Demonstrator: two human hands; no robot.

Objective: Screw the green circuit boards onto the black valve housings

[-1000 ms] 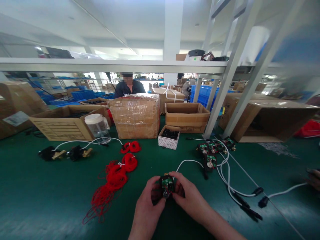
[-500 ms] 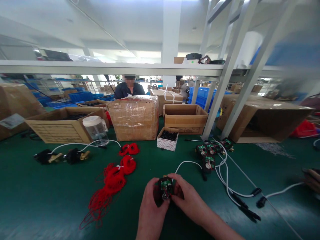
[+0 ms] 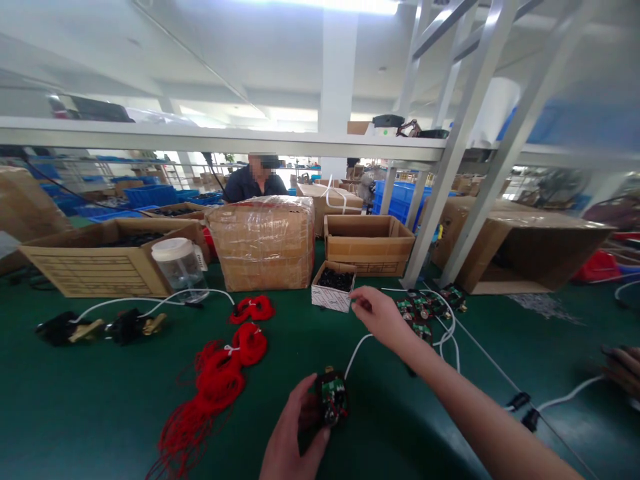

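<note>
My left hand [image 3: 295, 427] grips a small dark housing with a green circuit board [image 3: 333, 395] just above the green bench; fingers lie on its left side and the thumb at its lower edge. A white cable runs up and right from it. My right hand [image 3: 377, 313] is off the housing, beside the right front corner of a small white carton [image 3: 331, 298] filled with small black parts [image 3: 336, 280]. Its fingers are loosely bent, thumb apart from the index finger, and nothing shows between them. Behind the right wrist lie several similar board housings [image 3: 423, 310] with white cables.
Red wire bundles [image 3: 220, 383] lie left of my hands. Beyond them are two black units with brass parts [image 3: 125, 327], a clear jug [image 3: 180, 267] and cardboard boxes [image 3: 263, 243]. Metal shelf posts [image 3: 430, 227] rise at right. Another person's hand [image 3: 623, 373] is at the right edge.
My right hand has let go of the board housing and moved forward and up to the small white carton. My left hand keeps hold of the housing. The view has shifted slightly.
</note>
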